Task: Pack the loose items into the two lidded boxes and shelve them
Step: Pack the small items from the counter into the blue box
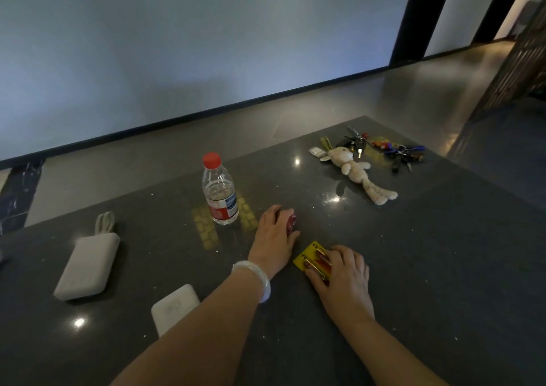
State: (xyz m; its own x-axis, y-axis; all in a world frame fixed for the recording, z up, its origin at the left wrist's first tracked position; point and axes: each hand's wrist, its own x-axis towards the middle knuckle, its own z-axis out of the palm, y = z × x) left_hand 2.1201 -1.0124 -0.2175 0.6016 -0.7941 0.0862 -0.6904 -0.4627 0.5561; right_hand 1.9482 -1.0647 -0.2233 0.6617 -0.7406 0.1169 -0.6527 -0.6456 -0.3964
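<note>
Seemingly the gathering step: near, the right grip (339, 270) clamps the battery pack (310, 259) lying on the bench (428, 267); just beyond, the left grip (276, 235) curls round a red item (291, 223). Next, lift both; no boxes show.
</note>
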